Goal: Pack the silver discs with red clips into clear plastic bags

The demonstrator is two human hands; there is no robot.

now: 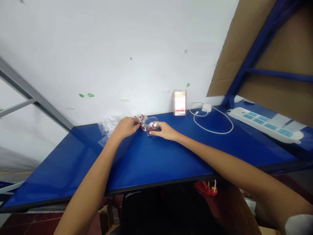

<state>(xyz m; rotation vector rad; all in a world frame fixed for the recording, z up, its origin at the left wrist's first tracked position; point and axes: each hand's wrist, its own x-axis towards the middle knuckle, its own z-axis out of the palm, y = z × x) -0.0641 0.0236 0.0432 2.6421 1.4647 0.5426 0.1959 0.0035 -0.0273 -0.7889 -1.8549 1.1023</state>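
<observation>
My right hand (pixel 165 131) grips a round, shiny metal piece (pixel 153 126) with red marks, which sits in or against a clear plastic bag. Just to the left, my left hand (pixel 127 126) is closed in a pinch at a small heap of red-and-white pieces (pixel 142 121). What its fingertips hold is too small to make out. Crumpled clear plastic bags (pixel 106 128) lie beside and partly behind the left hand.
Both forearms cross the blue table (pixel 151 163). A blurred upright phone-like screen (pixel 180 102) leans on the white wall. To the right are a white charger (pixel 206 107) with its cable and a power strip (pixel 266 125). Below the front edge hangs a red bag (pixel 206 188).
</observation>
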